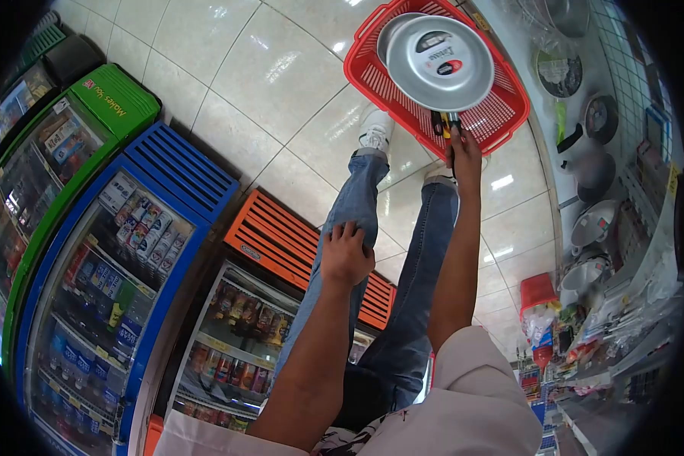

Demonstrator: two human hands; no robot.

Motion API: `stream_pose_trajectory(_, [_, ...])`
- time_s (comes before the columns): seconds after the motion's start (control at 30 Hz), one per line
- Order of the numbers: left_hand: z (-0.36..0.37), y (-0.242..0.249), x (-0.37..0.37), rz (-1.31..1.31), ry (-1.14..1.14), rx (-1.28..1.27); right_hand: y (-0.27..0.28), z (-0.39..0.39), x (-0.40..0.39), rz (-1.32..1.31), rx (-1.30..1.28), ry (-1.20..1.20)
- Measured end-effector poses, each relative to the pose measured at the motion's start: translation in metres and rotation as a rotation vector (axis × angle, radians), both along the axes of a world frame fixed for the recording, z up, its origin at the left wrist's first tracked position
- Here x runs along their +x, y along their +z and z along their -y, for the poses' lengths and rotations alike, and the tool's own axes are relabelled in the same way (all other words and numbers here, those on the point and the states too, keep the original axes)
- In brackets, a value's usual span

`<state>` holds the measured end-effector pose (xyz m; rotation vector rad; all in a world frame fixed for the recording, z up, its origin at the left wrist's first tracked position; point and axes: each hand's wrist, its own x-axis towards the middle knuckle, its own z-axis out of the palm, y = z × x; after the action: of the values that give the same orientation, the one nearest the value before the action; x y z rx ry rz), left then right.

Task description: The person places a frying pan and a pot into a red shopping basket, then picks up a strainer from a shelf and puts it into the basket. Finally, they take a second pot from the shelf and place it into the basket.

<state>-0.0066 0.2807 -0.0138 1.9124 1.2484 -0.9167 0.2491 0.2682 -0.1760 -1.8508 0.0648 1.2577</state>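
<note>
A silver frying pan with printed labels on it lies in a red plastic basket. Under its left edge shows the rim of a second silver pan. My right hand is closed around a dark handle at the near side of the pans; whether it grips one handle or both is hard to see. My left hand rests on my jeans at the knee, fingers apart and draped over the cloth, holding nothing.
Drink coolers with blue, green and orange trim line the left side. Along the right runs a rack of pans and wrapped goods. A red bin stands farther down the tiled floor.
</note>
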Motion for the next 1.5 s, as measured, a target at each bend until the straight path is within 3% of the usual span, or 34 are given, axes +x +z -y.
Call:
stream_pose_trajectory(0.4, [-0.003,0.003,-0.003,-0.012,0.023,-0.043,-0.087,-0.026,-0.018,-0.063,-0.014,0.015])
stream_pose_trajectory(0.83, [0.001,-0.001,-0.012,0.038,0.022,0.009,-0.116,-0.025,-0.019,-0.102,-0.024,-0.013])
stream_pose_trajectory(1.0, [0.001,-0.001,-0.011,0.029,0.026,0.008,-0.132,-0.021,-0.021,0.066,0.030,0.057])
stream_pose_trajectory(1.1, [-0.001,0.000,-0.010,0.019,0.026,-0.008,-0.124,-0.024,-0.016,-0.032,-0.078,0.020])
stream_pose_trajectory(1.5, [-0.006,0.001,-0.002,-0.027,0.024,-0.045,-0.126,-0.024,-0.007,-0.025,0.013,-0.030])
